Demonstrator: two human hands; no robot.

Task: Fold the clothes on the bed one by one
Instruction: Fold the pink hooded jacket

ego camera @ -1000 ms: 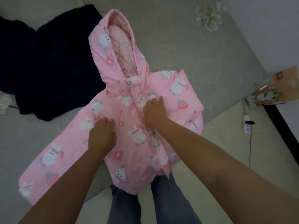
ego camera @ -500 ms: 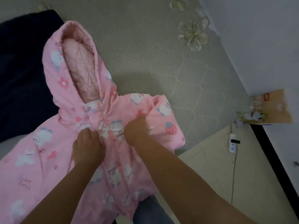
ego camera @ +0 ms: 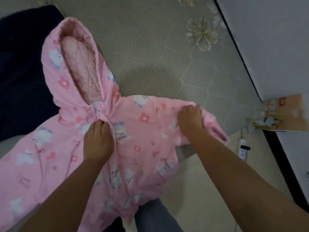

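Lying front-up on the bed (ego camera: pixel 150 47), the pink jacket (ego camera: pixel 142 131) has the left hand (ego camera: pixel 97 141) pressing its zipper, fingers together, while the right hand (ego camera: pixel 190 119) pinches its folded sleeve.

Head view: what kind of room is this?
Most likely a home bedroom. A pink hooded jacket lies spread on a bed with a grey-green cover, a dark garment beside it, and a power strip on the tiled floor by the wall. Both hands rest on the jacket.
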